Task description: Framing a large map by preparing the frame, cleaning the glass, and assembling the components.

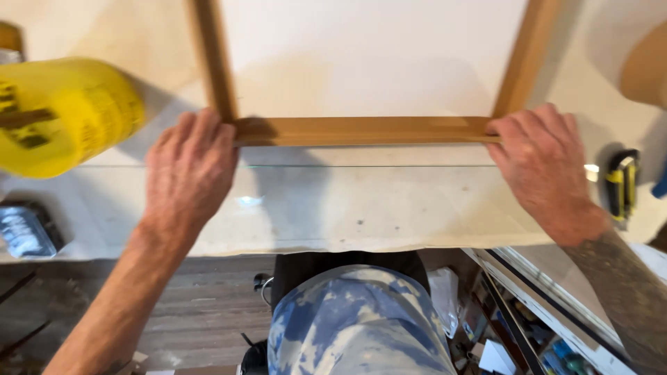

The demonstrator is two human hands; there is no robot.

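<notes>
A wooden picture frame point(361, 130) lies flat on a pale work table point(333, 215), its near rail running left to right. My left hand point(189, 170) presses down on the frame's near left corner, fingers together. My right hand point(543, 163) rests on the near right corner in the same way. A clear sheet of glass point(347, 182) lies under the frame, its near edge showing as a thin line just in front of the rail. The frame's two side rails run away from me towards the top of the view.
A blurred yellow container point(62, 114) sits at the table's left. A small metallic object point(28, 230) lies at the near left edge. A yellow and black utility knife point(623, 182) lies at the right. Below the table edge are my blue-white trousers and a cluttered floor.
</notes>
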